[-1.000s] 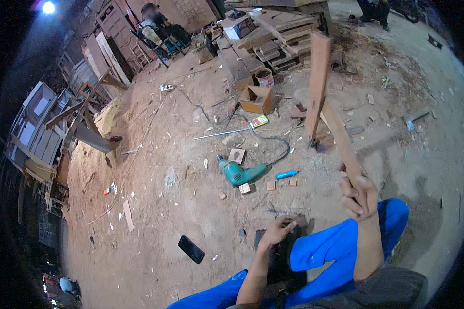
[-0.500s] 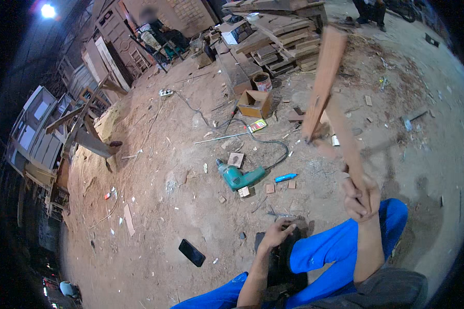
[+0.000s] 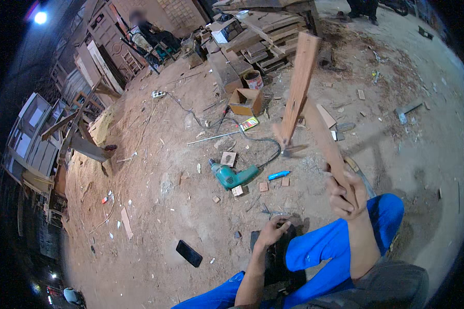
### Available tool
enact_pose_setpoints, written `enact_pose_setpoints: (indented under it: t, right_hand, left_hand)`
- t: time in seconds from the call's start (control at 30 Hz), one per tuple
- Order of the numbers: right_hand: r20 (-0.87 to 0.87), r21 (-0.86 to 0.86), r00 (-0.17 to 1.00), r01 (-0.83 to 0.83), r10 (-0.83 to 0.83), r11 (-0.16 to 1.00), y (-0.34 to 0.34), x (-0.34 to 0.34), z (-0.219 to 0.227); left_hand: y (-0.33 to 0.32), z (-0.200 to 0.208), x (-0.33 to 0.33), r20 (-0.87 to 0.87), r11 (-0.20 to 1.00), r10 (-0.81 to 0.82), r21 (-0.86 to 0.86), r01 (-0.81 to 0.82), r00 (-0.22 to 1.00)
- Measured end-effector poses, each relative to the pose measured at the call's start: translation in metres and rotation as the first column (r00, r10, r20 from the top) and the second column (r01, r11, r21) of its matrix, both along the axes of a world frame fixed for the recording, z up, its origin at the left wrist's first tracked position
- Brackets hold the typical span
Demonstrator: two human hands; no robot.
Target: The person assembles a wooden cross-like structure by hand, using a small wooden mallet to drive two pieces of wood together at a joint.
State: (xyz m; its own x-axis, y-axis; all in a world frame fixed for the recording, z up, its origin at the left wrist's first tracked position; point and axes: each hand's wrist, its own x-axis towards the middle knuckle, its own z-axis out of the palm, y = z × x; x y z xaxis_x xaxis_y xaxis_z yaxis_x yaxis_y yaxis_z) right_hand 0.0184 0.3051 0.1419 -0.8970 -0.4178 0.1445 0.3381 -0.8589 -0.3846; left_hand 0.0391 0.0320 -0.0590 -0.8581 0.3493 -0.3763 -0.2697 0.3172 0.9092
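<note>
My right hand [image 3: 348, 196] is closed around the lower end of a long, flat wooden piece [image 3: 322, 136]. A second, thicker wooden piece [image 3: 300, 77] meets it at a sharp angle and rises upright above the floor; a blur hides the details at its lower end. My left hand [image 3: 274, 230] rests over a dark object [image 3: 276, 260] beside my leg, fingers loosely stretched and holding nothing visible. Just beyond the left hand lies a thin dark metal tool [image 3: 274, 212]. A curved grey object [image 3: 360, 175] lies behind the right hand.
On the dirt floor lie a green power drill [image 3: 232, 176] with a cable, a blue tube [image 3: 279, 175], small wood blocks [image 3: 263, 186] and a black phone [image 3: 189, 253]. Farther off stand a cardboard box [image 3: 245, 102], a lumber stack [image 3: 273, 41] and a seated person [image 3: 152, 36].
The joined wooden pieces have swung left along with my right hand. My left hand stays in place, while the whole view has shifted slightly.
</note>
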Motion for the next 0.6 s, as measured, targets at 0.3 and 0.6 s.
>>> enact_pose_setpoints:
  t: [0.3,0.6]
  right_hand:
    - [0.073,0.187,0.997,-0.018,0.004,0.982,-0.014,0.001,0.0]
    - [-0.115,0.477,0.971,0.237,-0.207,0.846,-0.02,0.006,0.011]
  left_hand:
    - [-0.004,-0.008,-0.002,-0.042,1.0,-0.006,-0.017,0.005,0.999]
    - [-0.005,-0.012,-0.001,-0.038,1.0,-0.006,-0.024,0.005,0.999]
